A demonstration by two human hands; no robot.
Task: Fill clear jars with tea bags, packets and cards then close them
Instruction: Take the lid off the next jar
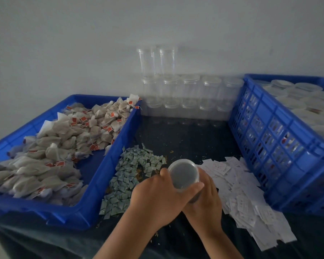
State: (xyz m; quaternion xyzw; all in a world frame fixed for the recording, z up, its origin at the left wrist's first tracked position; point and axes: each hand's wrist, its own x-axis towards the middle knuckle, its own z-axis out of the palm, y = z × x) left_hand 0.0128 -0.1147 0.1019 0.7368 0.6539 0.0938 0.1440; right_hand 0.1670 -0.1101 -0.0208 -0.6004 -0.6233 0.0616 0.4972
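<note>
— Head view: where is the jar [184, 174]?
— Low over the dark table [185, 139], between the packets [135, 171] and the cards [241, 195].
— And the fingers?
— The left hand [157, 195] has its thumb and fingers curled round the jar's top. The right hand [207, 202], partly hidden beneath, wraps the body.
— Around it?
— Tea bags [54, 146] heaped in the blue tray [94, 193] on the left. Empty jars [176, 94] stacked by the wall. The blue crate [278, 139] on the right.

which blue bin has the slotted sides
The blue crate on the right, full of lidded jars; the left bin holding tea bags has solid walls.
</note>
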